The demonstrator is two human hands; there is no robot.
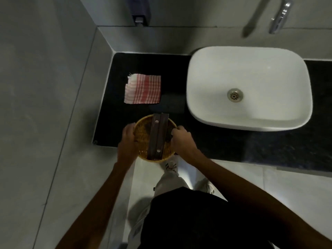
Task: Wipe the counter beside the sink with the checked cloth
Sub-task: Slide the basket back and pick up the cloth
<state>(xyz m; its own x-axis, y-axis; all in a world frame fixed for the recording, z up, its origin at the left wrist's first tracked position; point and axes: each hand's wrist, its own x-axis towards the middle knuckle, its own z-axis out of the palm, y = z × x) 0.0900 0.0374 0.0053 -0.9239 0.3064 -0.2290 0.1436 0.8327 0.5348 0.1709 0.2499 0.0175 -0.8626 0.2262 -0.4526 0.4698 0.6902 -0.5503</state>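
While both hands (pixel 128 136) (pixel 180 136) grip the basket (pixel 143 139), the checked cloth (pixel 143 89) lies flat, square-on.

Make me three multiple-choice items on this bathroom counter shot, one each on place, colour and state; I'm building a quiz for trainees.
1. Where does the checked cloth lie?
A. in the sink
B. on the counter left of the sink
C. in the basket

2. What colour is the counter?
A. white
B. black
C. brown

3. What are the hands doing?
A. wiping
B. holding the basket
C. turning the tap

Answers:
1 B, it lies flat left of the sink.
2 B, a dark slab.
3 B, left hand and right hand grip the basket rim.
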